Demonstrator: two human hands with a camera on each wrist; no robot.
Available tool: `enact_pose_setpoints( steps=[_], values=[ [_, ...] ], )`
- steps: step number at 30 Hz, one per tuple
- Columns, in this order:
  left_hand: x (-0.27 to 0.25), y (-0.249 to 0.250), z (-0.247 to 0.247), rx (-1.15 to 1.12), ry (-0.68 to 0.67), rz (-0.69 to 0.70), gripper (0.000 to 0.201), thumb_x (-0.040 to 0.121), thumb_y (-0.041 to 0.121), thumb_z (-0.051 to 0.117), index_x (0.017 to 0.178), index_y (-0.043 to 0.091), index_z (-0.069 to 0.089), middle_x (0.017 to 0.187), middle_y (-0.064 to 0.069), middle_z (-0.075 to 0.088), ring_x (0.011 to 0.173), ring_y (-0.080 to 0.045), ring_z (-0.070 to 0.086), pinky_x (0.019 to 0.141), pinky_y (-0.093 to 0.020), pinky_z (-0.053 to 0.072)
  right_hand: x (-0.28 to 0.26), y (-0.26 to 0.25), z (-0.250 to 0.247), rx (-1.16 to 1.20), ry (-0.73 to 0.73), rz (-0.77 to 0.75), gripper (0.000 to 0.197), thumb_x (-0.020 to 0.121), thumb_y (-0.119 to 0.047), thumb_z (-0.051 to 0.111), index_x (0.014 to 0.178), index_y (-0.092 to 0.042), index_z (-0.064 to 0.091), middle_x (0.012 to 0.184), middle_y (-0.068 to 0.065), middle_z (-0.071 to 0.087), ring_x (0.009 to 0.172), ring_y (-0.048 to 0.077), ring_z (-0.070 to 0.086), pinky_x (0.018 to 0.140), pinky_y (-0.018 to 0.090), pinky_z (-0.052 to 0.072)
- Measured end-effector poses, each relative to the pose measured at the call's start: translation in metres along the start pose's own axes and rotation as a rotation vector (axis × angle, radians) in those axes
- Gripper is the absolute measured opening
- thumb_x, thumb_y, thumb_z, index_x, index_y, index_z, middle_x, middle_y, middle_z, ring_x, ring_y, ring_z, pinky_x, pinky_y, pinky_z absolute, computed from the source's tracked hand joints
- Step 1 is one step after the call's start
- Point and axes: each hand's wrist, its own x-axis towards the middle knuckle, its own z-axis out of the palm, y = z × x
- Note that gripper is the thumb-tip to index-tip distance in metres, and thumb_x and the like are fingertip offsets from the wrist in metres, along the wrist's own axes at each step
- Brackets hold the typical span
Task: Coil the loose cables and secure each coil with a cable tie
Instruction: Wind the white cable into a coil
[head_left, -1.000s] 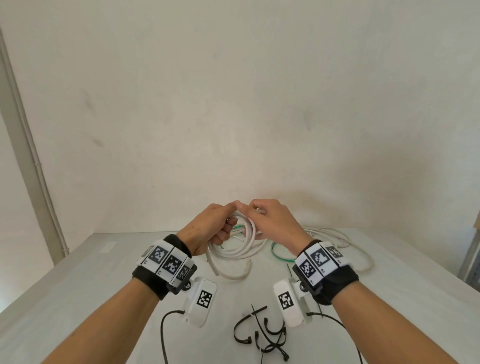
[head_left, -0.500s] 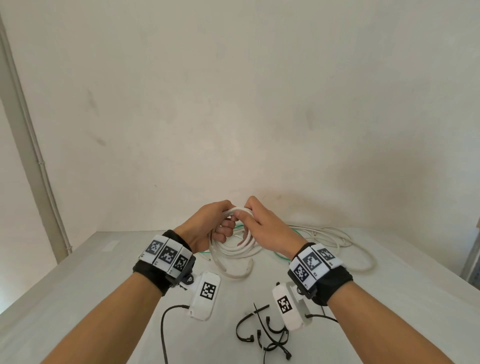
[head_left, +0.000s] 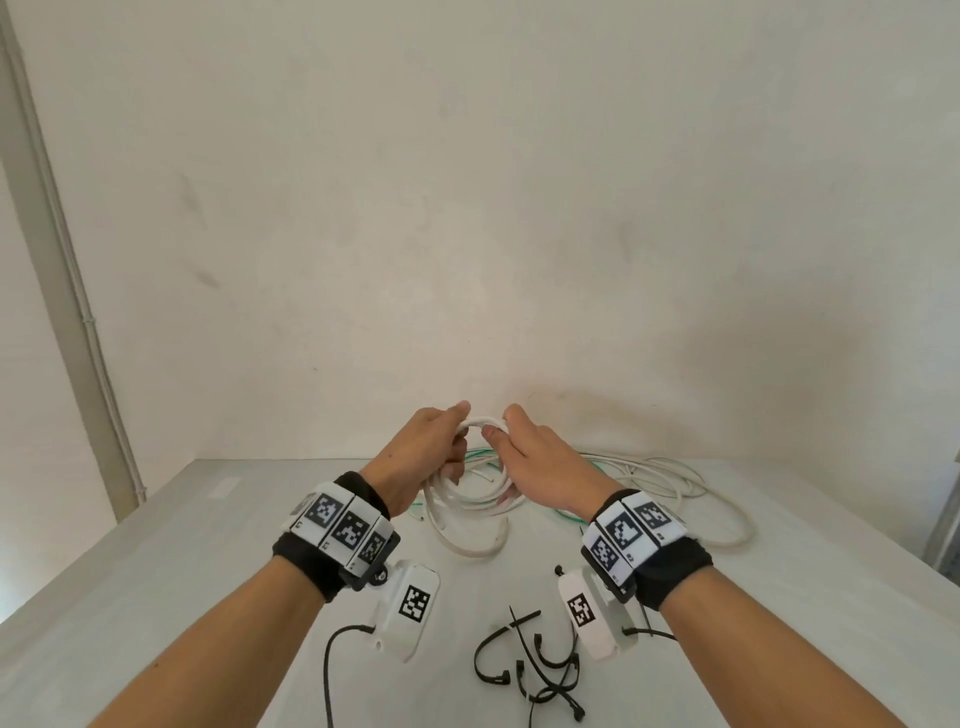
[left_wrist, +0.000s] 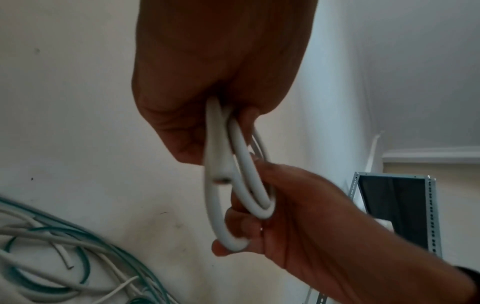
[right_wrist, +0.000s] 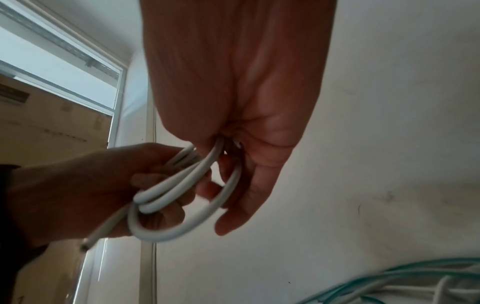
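Both hands hold a thick white cable coil (head_left: 470, 499) above the table's far middle. My left hand (head_left: 434, 447) grips the coil's top left, and my right hand (head_left: 524, 452) grips its top right. In the left wrist view the white cable coil (left_wrist: 221, 181) runs out of my left hand (left_wrist: 207, 86) into the fingers of my right hand (left_wrist: 298, 216). The right wrist view shows the same white cable coil (right_wrist: 182, 197) looping between my right hand (right_wrist: 239, 123) and my left hand (right_wrist: 85, 195). Several black cable ties (head_left: 530, 660) lie near the front edge.
A loose heap of thin white cables (head_left: 670, 488) and a green cable (head_left: 569, 517) lies on the grey table (head_left: 156, 571) behind and right of the hands. A metal rack (left_wrist: 405, 207) stands at the right. The wall is just beyond the table.
The hands have drawn slightly apart along the top of the coil, and the coil's loops hang wider beneath them. Both grips hold throughout.
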Motion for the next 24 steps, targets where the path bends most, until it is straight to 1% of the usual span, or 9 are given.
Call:
enact_pose_setpoints(
  steps=[2, 5, 7, 9, 12, 15, 18, 20, 24],
  values=[
    [0.001, -0.002, 0.001, 0.004, 0.025, 0.029, 0.043, 0.11, 0.033, 0.045, 0.069, 0.019, 0.037, 0.057, 0.004, 0.029, 0.046, -0.013, 0.03, 0.045, -0.024, 0.036, -0.002, 0.0, 0.0, 0.029, -0.005, 0.033, 0.036, 0.107, -0.051, 0.04, 0.096, -0.016, 0.042, 0.091, 0.009, 0.067, 0.067, 0.014, 0.059, 0.064, 0.033, 0.043],
    [0.001, -0.006, 0.003, -0.021, 0.025, 0.023, 0.037, 0.109, 0.029, 0.047, 0.075, 0.017, 0.04, 0.057, 0.005, 0.026, 0.046, -0.011, 0.026, 0.041, -0.023, 0.03, -0.002, -0.002, 0.0, 0.164, 0.038, 0.059, 0.046, 0.1, -0.063, 0.048, 0.086, -0.02, 0.043, 0.084, -0.003, 0.068, 0.069, 0.016, 0.059, 0.068, 0.034, 0.042],
    [0.002, -0.005, 0.005, -0.021, 0.041, 0.037, 0.035, 0.11, 0.027, 0.046, 0.078, 0.015, 0.042, 0.055, 0.007, 0.028, 0.044, -0.009, 0.027, 0.04, -0.022, 0.03, 0.001, -0.005, 0.001, 0.256, 0.064, 0.06, 0.049, 0.1, -0.064, 0.048, 0.091, -0.015, 0.048, 0.087, -0.003, 0.075, 0.072, 0.022, 0.072, 0.068, 0.035, 0.045],
    [0.002, -0.004, 0.008, -0.007, 0.059, 0.061, 0.033, 0.11, 0.025, 0.045, 0.079, 0.015, 0.042, 0.053, 0.008, 0.031, 0.042, -0.008, 0.029, 0.039, -0.021, 0.031, 0.003, -0.006, 0.004, 0.286, 0.121, 0.052, 0.044, 0.104, -0.056, 0.048, 0.092, -0.013, 0.048, 0.085, 0.0, 0.076, 0.067, 0.023, 0.075, 0.067, 0.036, 0.048],
    [0.001, -0.003, 0.015, 0.006, 0.059, 0.093, 0.029, 0.11, 0.024, 0.042, 0.085, 0.012, 0.045, 0.055, 0.006, 0.035, 0.044, -0.009, 0.032, 0.04, -0.022, 0.034, 0.004, -0.006, 0.01, 0.508, 0.192, 0.042, 0.035, 0.104, -0.042, 0.056, 0.083, -0.016, 0.044, 0.069, 0.001, 0.058, 0.05, 0.017, 0.057, 0.062, 0.037, 0.049],
    [0.004, -0.004, 0.013, -0.005, 0.084, 0.12, 0.028, 0.111, 0.026, 0.044, 0.087, 0.011, 0.046, 0.058, 0.001, 0.041, 0.046, -0.012, 0.038, 0.042, -0.024, 0.041, 0.004, -0.007, 0.015, 0.9, 0.147, 0.063, 0.027, 0.106, -0.028, 0.058, 0.086, -0.015, 0.046, 0.066, -0.002, 0.037, 0.051, 0.013, 0.038, 0.055, 0.031, 0.051],
    [0.006, 0.0, 0.002, -0.07, 0.1, 0.094, 0.03, 0.111, 0.029, 0.044, 0.088, 0.01, 0.047, 0.061, -0.004, 0.062, 0.049, -0.017, 0.057, 0.052, -0.03, 0.054, 0.002, -0.004, 0.01, 1.115, 0.162, 0.127, 0.03, 0.106, -0.024, 0.058, 0.08, -0.017, 0.046, 0.064, -0.002, 0.031, 0.051, 0.013, 0.03, 0.049, 0.028, 0.047],
    [0.005, 0.002, -0.003, -0.106, 0.094, 0.064, 0.029, 0.111, 0.03, 0.043, 0.09, 0.011, 0.048, 0.066, -0.006, 0.069, 0.055, -0.019, 0.066, 0.058, -0.031, 0.058, 0.004, -0.003, 0.007, 1.182, 0.182, 0.151, 0.033, 0.106, -0.024, 0.059, 0.077, -0.018, 0.044, 0.066, -0.002, 0.029, 0.052, 0.013, 0.026, 0.045, 0.025, 0.039],
    [0.002, -0.001, 0.002, -0.281, 0.095, 0.054, 0.033, 0.112, 0.029, 0.041, 0.089, 0.008, 0.048, 0.072, -0.014, 0.069, 0.058, -0.024, 0.067, 0.063, -0.035, 0.061, 0.005, -0.003, 0.012, 1.105, 0.208, 0.104, 0.032, 0.107, -0.026, 0.056, 0.079, -0.019, 0.043, 0.066, -0.003, 0.027, 0.053, 0.012, 0.021, 0.043, 0.022, 0.027]
  ],
)
